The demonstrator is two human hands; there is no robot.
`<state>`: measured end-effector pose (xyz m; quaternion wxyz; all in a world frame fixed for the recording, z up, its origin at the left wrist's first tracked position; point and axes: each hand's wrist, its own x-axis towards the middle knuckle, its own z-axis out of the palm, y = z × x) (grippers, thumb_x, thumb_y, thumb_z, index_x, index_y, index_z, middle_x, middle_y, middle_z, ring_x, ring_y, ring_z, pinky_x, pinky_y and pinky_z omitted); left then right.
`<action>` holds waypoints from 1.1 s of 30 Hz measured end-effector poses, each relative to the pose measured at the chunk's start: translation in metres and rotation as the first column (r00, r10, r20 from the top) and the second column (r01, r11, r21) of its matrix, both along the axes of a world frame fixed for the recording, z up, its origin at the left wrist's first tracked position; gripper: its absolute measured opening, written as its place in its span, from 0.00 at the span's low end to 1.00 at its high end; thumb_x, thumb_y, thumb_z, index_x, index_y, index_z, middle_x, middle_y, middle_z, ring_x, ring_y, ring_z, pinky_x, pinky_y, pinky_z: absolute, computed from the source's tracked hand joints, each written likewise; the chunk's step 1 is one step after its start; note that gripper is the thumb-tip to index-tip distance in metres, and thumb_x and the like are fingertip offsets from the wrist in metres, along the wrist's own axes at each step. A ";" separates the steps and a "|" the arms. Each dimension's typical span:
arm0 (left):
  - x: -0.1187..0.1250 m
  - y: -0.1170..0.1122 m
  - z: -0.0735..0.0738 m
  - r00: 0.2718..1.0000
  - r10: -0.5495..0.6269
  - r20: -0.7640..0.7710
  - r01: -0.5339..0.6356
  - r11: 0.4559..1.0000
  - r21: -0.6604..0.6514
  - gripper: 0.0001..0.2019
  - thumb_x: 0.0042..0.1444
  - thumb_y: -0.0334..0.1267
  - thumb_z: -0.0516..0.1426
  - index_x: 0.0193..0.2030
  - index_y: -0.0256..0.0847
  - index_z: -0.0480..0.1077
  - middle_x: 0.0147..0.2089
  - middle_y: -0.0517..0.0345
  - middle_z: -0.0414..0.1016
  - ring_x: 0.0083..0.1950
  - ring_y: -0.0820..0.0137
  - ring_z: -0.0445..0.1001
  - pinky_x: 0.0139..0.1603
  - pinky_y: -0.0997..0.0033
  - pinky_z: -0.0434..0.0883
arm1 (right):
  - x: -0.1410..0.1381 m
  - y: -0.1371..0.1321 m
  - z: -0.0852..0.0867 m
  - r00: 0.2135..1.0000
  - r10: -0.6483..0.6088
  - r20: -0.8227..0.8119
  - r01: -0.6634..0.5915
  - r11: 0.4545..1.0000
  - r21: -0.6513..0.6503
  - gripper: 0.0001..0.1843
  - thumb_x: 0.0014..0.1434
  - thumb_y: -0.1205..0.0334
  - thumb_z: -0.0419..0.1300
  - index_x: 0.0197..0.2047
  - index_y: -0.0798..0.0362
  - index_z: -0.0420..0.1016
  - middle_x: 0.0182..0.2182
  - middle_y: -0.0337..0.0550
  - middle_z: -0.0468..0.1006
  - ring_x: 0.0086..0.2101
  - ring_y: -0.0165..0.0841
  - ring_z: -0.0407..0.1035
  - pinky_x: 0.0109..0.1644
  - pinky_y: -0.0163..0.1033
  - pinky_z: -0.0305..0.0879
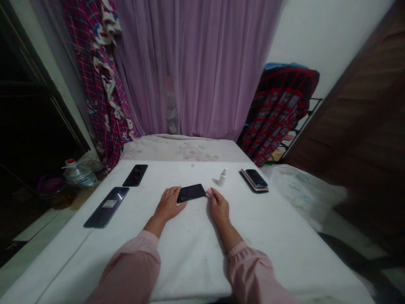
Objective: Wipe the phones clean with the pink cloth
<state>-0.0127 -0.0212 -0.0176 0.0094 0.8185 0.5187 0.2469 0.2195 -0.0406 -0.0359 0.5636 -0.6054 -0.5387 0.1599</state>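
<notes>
A dark smartphone (191,193) lies screen up, turned slightly, on the white-covered table in front of me. My left hand (168,203) grips its left end, thumb along the near edge and fingers at the far side. By the phone's right end, my right hand (219,207) is closed on a small pink cloth (209,192), mostly hidden by the fingers. Just beyond that hand, a small white spray bottle (222,178) stands upright.
Two more phones lie on the left, a black one (135,175) and a grey-blue one (107,207) with a cable (68,261) running towards me. A stack of phones (255,180) sits at the right. Purple curtains (209,67) hang behind the table (268,249).
</notes>
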 end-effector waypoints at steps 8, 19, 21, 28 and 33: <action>0.000 -0.010 -0.001 1.000 0.020 0.002 -0.020 1.000 0.005 0.31 0.56 0.50 0.59 0.63 0.38 0.62 0.57 0.44 0.71 0.60 0.54 0.68 0.65 0.50 0.61 | -0.008 0.016 0.004 0.958 -0.012 0.285 0.006 1.000 0.023 0.18 0.59 0.67 0.52 0.49 0.52 0.79 0.45 0.47 0.83 0.45 0.39 0.76 0.53 0.46 0.71; 0.003 -0.002 -0.006 0.998 0.023 0.055 -0.024 0.999 0.029 0.34 0.53 0.52 0.63 0.62 0.38 0.63 0.53 0.46 0.72 0.57 0.54 0.70 0.63 0.49 0.63 | -0.028 0.000 0.021 0.717 0.250 0.650 -0.207 0.968 -0.144 0.22 0.63 0.69 0.53 0.59 0.52 0.72 0.58 0.47 0.74 0.60 0.45 0.63 0.59 0.53 0.63; 0.002 0.000 -0.008 0.998 0.014 0.066 -0.017 0.999 0.048 0.33 0.53 0.52 0.63 0.62 0.39 0.63 0.52 0.46 0.73 0.56 0.54 0.70 0.62 0.49 0.64 | -0.037 -0.013 0.027 0.680 0.326 0.656 -0.288 0.942 -0.170 0.21 0.65 0.65 0.53 0.59 0.51 0.71 0.58 0.47 0.73 0.61 0.46 0.61 0.59 0.54 0.62; 0.002 0.000 -0.006 0.997 0.011 0.071 -0.015 0.999 0.051 0.31 0.56 0.50 0.62 0.63 0.39 0.61 0.52 0.47 0.73 0.56 0.55 0.70 0.63 0.49 0.63 | -0.039 -0.027 0.037 0.628 0.341 0.700 -0.233 0.940 -0.250 0.22 0.67 0.59 0.51 0.64 0.46 0.66 0.63 0.45 0.68 0.65 0.47 0.53 0.64 0.60 0.51; 0.004 -0.002 -0.002 0.997 0.023 0.067 -0.025 0.999 0.032 0.32 0.54 0.48 0.62 0.62 0.37 0.62 0.52 0.46 0.73 0.56 0.54 0.70 0.64 0.48 0.62 | -0.026 -0.008 0.035 0.651 0.225 0.725 0.022 0.949 -0.315 0.24 0.68 0.59 0.48 0.66 0.49 0.63 0.65 0.46 0.65 0.65 0.50 0.53 0.63 0.64 0.50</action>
